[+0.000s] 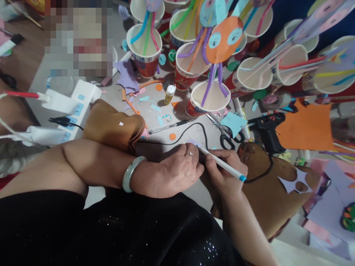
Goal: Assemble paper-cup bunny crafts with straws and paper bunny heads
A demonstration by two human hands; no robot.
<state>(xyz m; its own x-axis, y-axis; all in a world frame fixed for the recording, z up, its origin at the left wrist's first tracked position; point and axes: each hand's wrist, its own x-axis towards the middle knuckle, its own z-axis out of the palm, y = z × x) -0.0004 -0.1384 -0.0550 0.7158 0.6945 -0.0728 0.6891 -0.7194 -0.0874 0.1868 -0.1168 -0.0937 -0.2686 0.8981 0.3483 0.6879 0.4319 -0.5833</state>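
My right hand (pixel 224 170) grips a white marker (pixel 226 167) with a blue end, its tip pointing up and left toward my left hand. My left hand (pixel 180 166), with a ring and a jade-coloured bangle above the wrist, has its fingers bent together over a small purple paper piece (pixel 192 141); most of that piece is hidden beneath the fingers. The marker's tip is close to the paper, but whether it touches cannot be made out. Just beyond lie a black cable (pixel 203 129), a clear pen (pixel 169 126) and black-handled scissors (pixel 229 136).
Paper cups (pixel 208 96) with straws stand at the back, one bearing an orange paper face (pixel 224 40). A black glue gun (pixel 270 129) lies right, near orange paper (pixel 307 127). Brown cushions (pixel 111 122) flank my arms. A power strip (pixel 80 107) sits left.
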